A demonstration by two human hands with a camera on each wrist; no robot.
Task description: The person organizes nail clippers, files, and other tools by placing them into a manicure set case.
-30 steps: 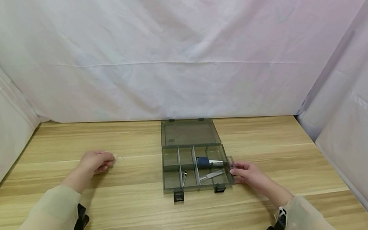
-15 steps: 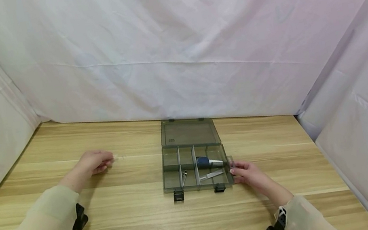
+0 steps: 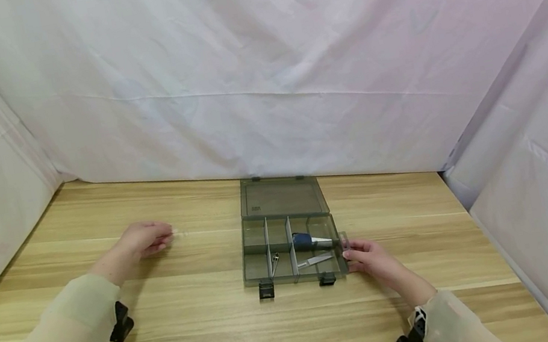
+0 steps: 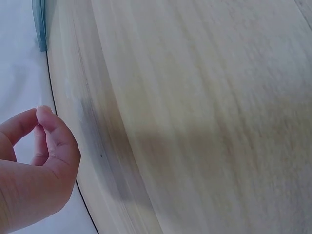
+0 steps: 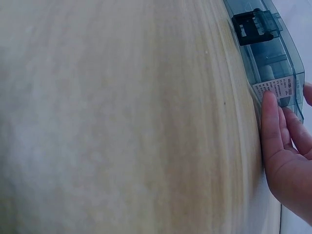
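— nothing much has moved; the left hand (image 3: 146,241) has edged slightly along the table (image 3: 198,331), fingers loosely curled, holding nothing.

— and the right hand (image 3: 372,259)?

— straight fingers press the open organizer box's (image 3: 290,247) right wall; a blue-handled tool (image 3: 308,242) and small metal pieces lie in its compartments.

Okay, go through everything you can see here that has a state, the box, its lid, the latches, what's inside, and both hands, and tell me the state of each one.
Organizer box: open, flat on the table.
Lid: folded back, lying flat.
Front latches: undone, sticking out.
Blue-handled tool: lying in a right compartment.
Small metal piece: lying in a middle compartment.
Left hand: fingers loosely curled, apparently holding nothing, apart from the box.
Right hand: straight fingers touching the box's right side.
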